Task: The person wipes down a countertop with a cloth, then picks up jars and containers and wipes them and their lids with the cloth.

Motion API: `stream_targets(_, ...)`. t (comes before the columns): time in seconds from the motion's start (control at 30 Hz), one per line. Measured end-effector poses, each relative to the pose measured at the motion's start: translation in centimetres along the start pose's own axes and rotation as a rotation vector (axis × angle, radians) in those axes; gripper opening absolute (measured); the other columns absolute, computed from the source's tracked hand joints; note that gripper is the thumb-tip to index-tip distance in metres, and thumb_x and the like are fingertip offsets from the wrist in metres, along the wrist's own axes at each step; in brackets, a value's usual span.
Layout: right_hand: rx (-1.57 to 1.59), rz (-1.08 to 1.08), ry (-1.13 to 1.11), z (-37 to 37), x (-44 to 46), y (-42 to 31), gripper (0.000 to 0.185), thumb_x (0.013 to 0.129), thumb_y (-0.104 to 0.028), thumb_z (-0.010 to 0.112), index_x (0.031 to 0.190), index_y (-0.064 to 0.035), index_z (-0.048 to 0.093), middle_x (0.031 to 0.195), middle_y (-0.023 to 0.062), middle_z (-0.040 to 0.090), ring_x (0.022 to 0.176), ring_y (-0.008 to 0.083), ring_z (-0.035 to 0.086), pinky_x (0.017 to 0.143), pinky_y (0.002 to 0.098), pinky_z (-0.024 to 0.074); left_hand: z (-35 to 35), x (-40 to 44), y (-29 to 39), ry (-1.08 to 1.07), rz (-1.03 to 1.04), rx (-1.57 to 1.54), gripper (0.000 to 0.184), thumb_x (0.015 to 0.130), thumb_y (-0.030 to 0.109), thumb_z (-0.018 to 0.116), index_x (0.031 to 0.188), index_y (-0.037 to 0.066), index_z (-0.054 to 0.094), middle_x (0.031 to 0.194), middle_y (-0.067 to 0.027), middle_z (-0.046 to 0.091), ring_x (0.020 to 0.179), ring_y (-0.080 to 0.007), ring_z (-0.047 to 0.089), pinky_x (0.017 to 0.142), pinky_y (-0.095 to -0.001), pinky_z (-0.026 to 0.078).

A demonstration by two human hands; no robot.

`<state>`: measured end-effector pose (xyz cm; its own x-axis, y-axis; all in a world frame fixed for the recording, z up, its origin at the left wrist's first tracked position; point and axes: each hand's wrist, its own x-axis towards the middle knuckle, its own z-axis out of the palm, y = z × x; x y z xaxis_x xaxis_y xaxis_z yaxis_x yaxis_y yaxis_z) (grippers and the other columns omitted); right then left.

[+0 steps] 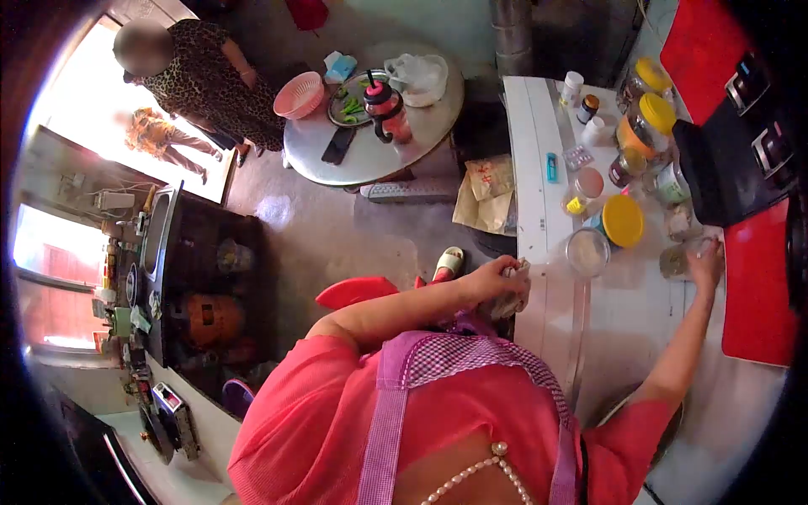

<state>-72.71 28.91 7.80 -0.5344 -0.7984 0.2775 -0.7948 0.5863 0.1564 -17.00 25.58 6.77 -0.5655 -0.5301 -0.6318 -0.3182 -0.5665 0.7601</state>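
My left hand (pixel 491 282) is closed on a crumpled greyish cloth (pixel 512 290) near the front edge of the white counter (pixel 539 244). Far to the right, my right hand (pixel 705 259) reaches across the counter with its fingers around a glass jar (pixel 675 263) by the wall. Next to that jar are another glass jar (pixel 682 223) and a jar with a greenish label (pixel 671 183). Between my hands stand a round clear container (pixel 587 252) with pale contents and a large yellow-lidded jar (pixel 622 221).
More jars and bottles, including a white bottle (pixel 571 87), line the counter's far end. Beyond it, a round table (pixel 311 160) holds a pink basket (pixel 299 96) and a lidded jug (pixel 385 109). A person (pixel 202 76) stands by the doorway, another outside. A sink (pixel 160 231) is at left.
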Motion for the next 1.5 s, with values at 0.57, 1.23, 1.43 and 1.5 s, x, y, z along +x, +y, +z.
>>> stream_targets(0.57, 0.468, -0.454, -0.205, -11.6, -13.2, -13.9, 0.088, 0.068, -0.022, 0.076, 0.141, -0.0075, 0.028, 0.137, 0.0221, 0.035, 0.125, 0.0389, 0.034, 0.103, 0.0451, 0.0308, 0.3, -1.2, -0.3, 0.014, 0.091, 0.039, 0.063, 0.075, 0.033, 0.073, 0.126, 0.009, 0.045, 0.111, -0.0132, 0.057, 0.098, -0.0227, 0.056, 0.082, -0.0354, 0.048)
stream_targets(1.23, 0.757, -0.411, -0.235, -11.5, -16.5, -15.1, 0.097, 0.071, -0.011, 0.075, 0.145, -0.0087, 0.013, 0.145, 0.0198, 0.019, 0.135, 0.0362, 0.021, 0.109, 0.0401, 0.0252, 3.2, 1.1, -0.3, -0.087, 0.076, 0.098, 0.096, 0.069, 0.032, 0.079, 0.140, 0.006, 0.019, 0.114, -0.0193, 0.054, 0.100, -0.0251, 0.055, 0.086, -0.0356, 0.047)
stream_targets(1.43, 0.758, -0.332, -0.235, -12.3, -17.2, -16.7, 0.099, 0.070, -0.011, 0.075, 0.145, -0.0073, 0.011, 0.144, 0.0225, 0.020, 0.134, 0.0378, 0.023, 0.107, 0.0415, 0.0291, 5.6, 4.0, 1.7, -0.013, 0.395, 0.457, 0.128, 0.070, 0.037, 0.078, 0.139, 0.003, -0.025, 0.124, -0.0267, 0.051, 0.117, -0.0341, 0.050, 0.099, -0.0352, 0.038)
stream_targets(1.5, 0.709, -0.358, -0.210, -11.8, -18.0, -17.5, 0.100, 0.070, -0.012, 0.075, 0.145, -0.0069, 0.010, 0.144, 0.0236, 0.020, 0.134, 0.0390, 0.022, 0.107, 0.0423, 0.0292, 5.9, 4.9, 1.3, -0.010, 0.342, 0.453, 0.128, 0.070, 0.039, 0.078, 0.139, 0.004, -0.023, 0.123, -0.0259, 0.052, 0.117, -0.0345, 0.051, 0.099, -0.0352, 0.038)
